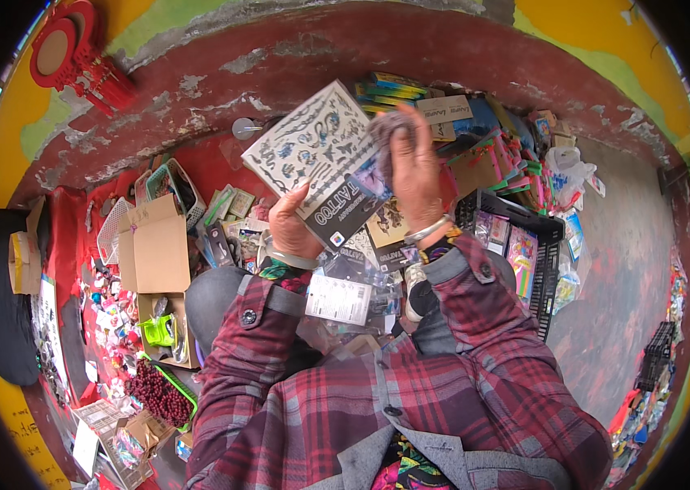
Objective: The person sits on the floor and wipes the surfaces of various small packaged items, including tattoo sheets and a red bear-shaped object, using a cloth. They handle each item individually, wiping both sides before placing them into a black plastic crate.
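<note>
My left hand (293,226) grips a temporary tattoo sheet (312,140) by its lower left edge, thumb on top. The sheet is white with dark and blue designs and a black header at its lower end, and it tilts up away from me. My right hand (417,167) holds a crumpled grey-brown cloth (390,135) against the sheet's right edge; the fingers are partly hidden behind it. Below, between my legs, lie more tattoo sheets (384,227) and clear plastic packets, one with a white label (338,300).
A black plastic crate (547,269) with colourful packets stands on the right. On the left is an open cardboard box (157,253) holding a bright green item, near a green tray of dark red beads (161,390). Boards and packs lean against the far wall.
</note>
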`<action>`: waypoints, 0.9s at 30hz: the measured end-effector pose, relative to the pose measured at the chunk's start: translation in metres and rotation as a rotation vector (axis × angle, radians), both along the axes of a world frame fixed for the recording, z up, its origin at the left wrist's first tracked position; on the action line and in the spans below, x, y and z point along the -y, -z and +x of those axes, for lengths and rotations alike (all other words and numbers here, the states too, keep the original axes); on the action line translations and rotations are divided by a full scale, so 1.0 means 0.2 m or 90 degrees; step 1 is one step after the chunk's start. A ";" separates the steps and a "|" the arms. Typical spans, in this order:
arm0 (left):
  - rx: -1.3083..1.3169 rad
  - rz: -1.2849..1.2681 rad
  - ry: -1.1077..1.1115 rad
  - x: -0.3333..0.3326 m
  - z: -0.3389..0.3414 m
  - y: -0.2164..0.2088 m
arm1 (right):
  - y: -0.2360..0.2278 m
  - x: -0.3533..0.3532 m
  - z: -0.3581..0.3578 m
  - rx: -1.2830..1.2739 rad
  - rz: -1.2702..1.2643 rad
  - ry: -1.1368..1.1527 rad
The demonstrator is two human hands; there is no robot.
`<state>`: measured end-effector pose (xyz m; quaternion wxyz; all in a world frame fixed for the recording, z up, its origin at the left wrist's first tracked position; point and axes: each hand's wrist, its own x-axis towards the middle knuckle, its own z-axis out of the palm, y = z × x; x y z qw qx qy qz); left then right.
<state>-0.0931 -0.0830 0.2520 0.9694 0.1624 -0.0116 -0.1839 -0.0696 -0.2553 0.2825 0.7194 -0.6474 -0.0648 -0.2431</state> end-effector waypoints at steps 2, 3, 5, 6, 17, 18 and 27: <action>0.021 0.018 -0.024 0.06 -0.03 -0.05 | 0.05 -0.07 -0.02 -0.085 -0.161 -0.016; 0.000 0.027 -0.047 0.09 -0.03 -0.04 | 0.07 -0.11 -0.03 -0.116 -0.209 -0.032; -0.028 0.023 -0.072 0.10 -0.02 -0.04 | 0.10 -0.16 -0.09 -0.092 -0.231 -0.086; -0.038 0.010 -0.075 0.10 -0.01 -0.04 | 0.11 -0.18 -0.11 -0.057 -0.255 -0.109; 0.020 -0.015 -0.071 0.08 -0.01 -0.10 | 0.08 -0.17 -0.12 0.181 -0.539 -0.135; 0.075 0.012 -0.102 0.11 -0.03 -0.16 | 0.08 -0.15 -0.10 0.157 -0.542 -0.087; 0.060 0.011 -0.071 0.05 0.02 -0.10 | 0.10 -0.09 -0.08 0.116 -0.517 -0.025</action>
